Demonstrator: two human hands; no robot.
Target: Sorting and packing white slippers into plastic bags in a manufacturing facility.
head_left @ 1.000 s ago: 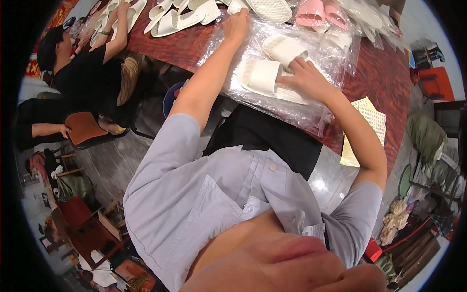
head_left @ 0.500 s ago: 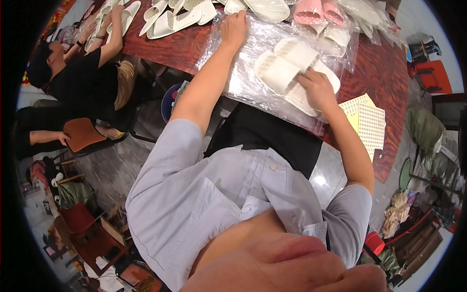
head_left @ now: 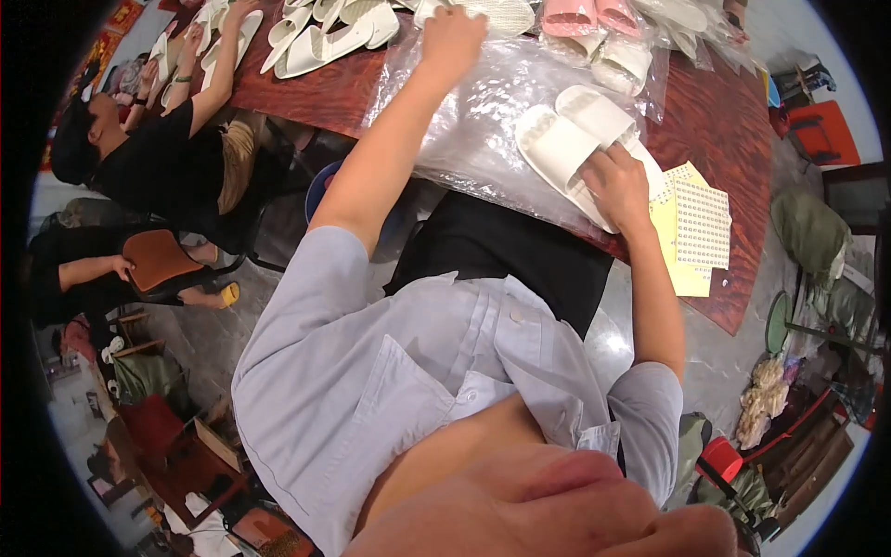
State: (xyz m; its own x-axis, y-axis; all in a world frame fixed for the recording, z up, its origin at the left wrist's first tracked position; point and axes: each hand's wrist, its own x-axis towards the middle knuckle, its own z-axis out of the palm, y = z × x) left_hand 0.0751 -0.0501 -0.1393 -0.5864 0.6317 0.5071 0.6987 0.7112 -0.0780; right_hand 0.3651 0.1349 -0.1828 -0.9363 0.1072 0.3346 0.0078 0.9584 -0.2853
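Right hand (head_left: 615, 181), fingers curled, presses down on a pair of white slippers (head_left: 580, 139) right of centre in the upper frame, on a clear plastic bag (head_left: 483, 111) spread over the red table (head_left: 733, 130). Left hand (head_left: 452, 32) reaches to the bag's far edge at top centre; whether it grips is unclear. The slippers look light, soft and bendable, best held across both straps; the bag seems slippery.
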